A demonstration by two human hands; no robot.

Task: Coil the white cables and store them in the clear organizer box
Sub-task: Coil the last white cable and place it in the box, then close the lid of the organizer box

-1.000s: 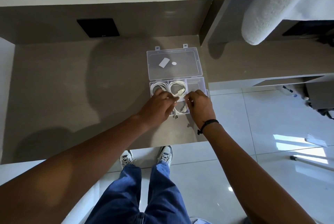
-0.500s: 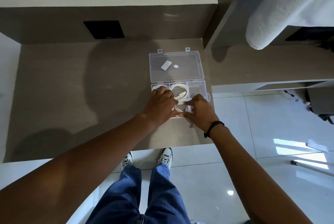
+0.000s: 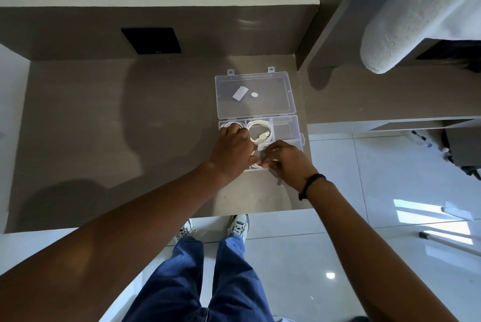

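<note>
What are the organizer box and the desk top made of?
Box: likely clear rigid plastic, glossy; the desk shows through its open lid and moulded dividers. Desk top: grey-brown, probably laminate with faint straight grain and a soft sheen; cannot tell the core.

We see the organizer box (image 3: 296, 129) on the desk (image 3: 104, 126) near the desk's right edge, just right of the frame's centre. Its lid (image 3: 253, 95) lies open flat behind it, toward the upper part of the frame, with two stickers (image 3: 240, 93) on the lid. In the box's rear middle compartment lies a coiled cable (image 3: 260, 130); another cable (image 3: 226, 124) sits in the rear left compartment, partly under the left hand (image 3: 233, 151). The right hand (image 3: 285, 163) is just right of the left hand, both over the box's front compartments. A panel (image 3: 151, 40) sits on the back wall, upper left of the box. Below the desk edge, at the frame's bottom centre, stand two shoes (image 3: 238, 225).
</note>
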